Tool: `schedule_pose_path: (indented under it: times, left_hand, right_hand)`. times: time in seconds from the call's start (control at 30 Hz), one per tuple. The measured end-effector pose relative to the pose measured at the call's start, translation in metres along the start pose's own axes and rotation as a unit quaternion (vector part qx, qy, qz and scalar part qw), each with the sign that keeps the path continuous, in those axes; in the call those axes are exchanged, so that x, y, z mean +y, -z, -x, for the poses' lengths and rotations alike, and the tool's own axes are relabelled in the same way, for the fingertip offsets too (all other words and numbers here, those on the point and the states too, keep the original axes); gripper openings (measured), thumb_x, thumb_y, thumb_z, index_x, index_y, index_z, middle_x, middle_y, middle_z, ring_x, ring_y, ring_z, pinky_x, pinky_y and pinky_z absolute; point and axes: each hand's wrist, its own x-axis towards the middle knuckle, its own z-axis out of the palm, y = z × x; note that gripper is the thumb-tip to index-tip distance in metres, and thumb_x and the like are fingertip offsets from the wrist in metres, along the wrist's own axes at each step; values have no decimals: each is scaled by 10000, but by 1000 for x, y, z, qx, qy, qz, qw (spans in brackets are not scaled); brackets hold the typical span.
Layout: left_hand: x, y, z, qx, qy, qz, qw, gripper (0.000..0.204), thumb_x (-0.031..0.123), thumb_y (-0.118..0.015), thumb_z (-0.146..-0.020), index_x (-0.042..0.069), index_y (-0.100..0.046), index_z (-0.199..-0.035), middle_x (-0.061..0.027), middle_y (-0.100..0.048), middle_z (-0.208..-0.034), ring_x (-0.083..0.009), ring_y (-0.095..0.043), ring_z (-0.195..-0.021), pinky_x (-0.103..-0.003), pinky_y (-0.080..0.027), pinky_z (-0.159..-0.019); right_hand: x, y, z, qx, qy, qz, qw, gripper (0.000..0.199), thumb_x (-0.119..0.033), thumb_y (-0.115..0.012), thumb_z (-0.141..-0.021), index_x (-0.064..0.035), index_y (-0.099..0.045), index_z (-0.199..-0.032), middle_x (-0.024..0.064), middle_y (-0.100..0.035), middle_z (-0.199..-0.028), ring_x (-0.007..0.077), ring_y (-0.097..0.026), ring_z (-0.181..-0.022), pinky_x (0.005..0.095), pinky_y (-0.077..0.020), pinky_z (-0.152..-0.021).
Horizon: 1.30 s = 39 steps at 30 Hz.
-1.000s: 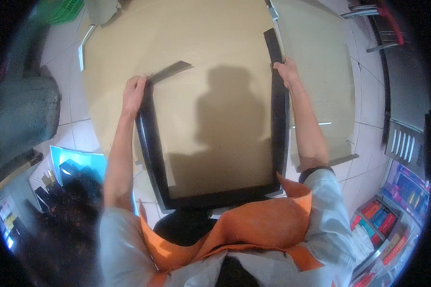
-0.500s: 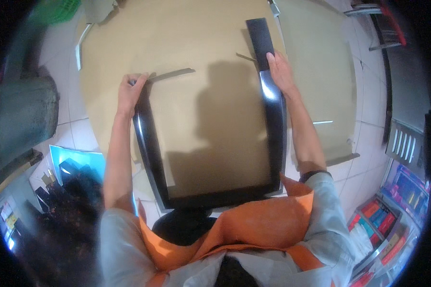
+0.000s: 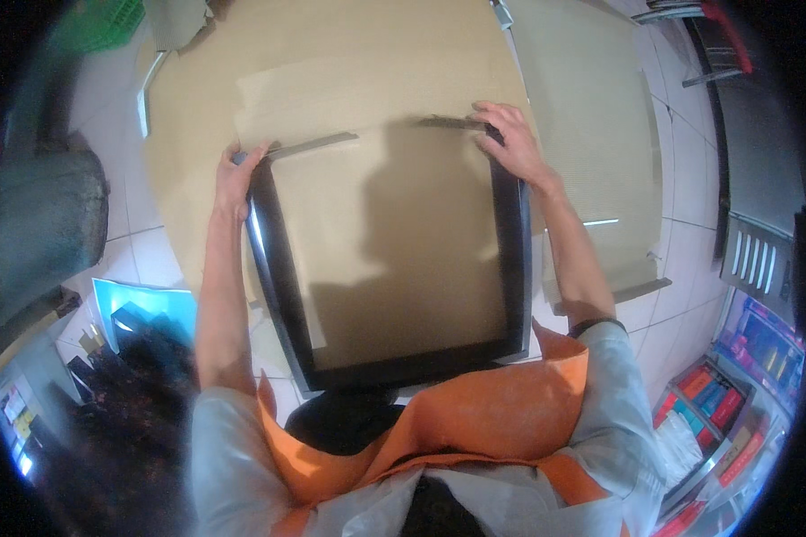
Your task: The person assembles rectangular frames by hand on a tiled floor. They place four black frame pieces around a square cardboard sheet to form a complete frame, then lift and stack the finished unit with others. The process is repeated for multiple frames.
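A black, glossy U-shaped frame [image 3: 284, 259] lies over a large tan cardboard sheet [image 3: 331, 89], its closed side nearest me. My left hand [image 3: 238, 179] grips the far end of its left side, thumb on top. From that corner a thin dark strip [image 3: 318, 141] points inward. At the far end of the right side, my right hand [image 3: 515, 148] has its fingers curled over the corner. Another short dark strip [image 3: 448, 123] reaches inward beside these fingertips. My fingers hide part of both corners.
A second cardboard sheet [image 3: 591, 134] lies at the right on the tiled floor. Trays of red and blue items [image 3: 707, 398] stand at the lower right. A dark chair-like piece [image 3: 40, 210] and a bright blue sheet [image 3: 152, 304] are on the left. My orange apron [image 3: 493, 407] borders the frame's near side.
The dark panel that stuck out beyond the right corner no longer shows there. My right hand has changed from pressing along it to curling over the corner. My left hand stays at its corner.
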Motion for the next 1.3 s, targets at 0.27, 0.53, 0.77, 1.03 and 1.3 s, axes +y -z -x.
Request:
schedule_pose_path:
  times: [0.27,0.53,0.77,1.03,1.3]
  left_hand:
    - [-14,2,-7,18,-143,13,989,424,153,-680,-751,19,-472,-1095,-60,-550,-922,-139,-522,-816,-255,-426,-733]
    - [-3,-15,18,29,-279,-85,956,301,141,-650,-782,22,-511,-1021,-63,-562,-936,-138,-519,-855,-266,-423,-763]
    - [-6,-12,23,75,-313,-210,923,247,100,-621,-790,14,-500,-986,-88,-557,-930,-166,-529,-865,-282,-428,-790]
    - [-27,17,7,-69,-432,-177,882,333,-176,-473,-713,47,-518,-955,-102,-551,-1107,-230,-483,-1078,-317,-367,-928]
    - [34,52,19,-255,-352,-445,783,304,-52,-512,-769,45,-511,-1058,-116,-514,-1202,-278,-414,-1182,-324,-318,-989]
  right_hand:
    - [-2,-4,-3,110,-127,-195,966,241,-240,-561,-830,-8,-582,-891,153,-543,-1082,268,-517,-994,317,-369,-890]
    - [7,-19,-2,313,-182,-72,929,546,-218,-710,-708,43,-429,-1096,203,-478,-1100,296,-473,-1035,359,-381,-885]
    - [13,-18,17,193,-181,-328,907,379,-130,-669,-732,-45,-493,-1056,134,-423,-1231,250,-419,-1138,343,-320,-969]
    - [21,-4,33,94,-148,-430,885,266,-8,-580,-733,-117,-611,-973,53,-338,-1357,211,-311,-1259,336,-258,-1038]
    - [44,73,-1,-248,-185,-324,894,493,-400,-557,-779,-182,-504,-1218,44,-347,-1362,211,-317,-1259,351,-252,-1047]
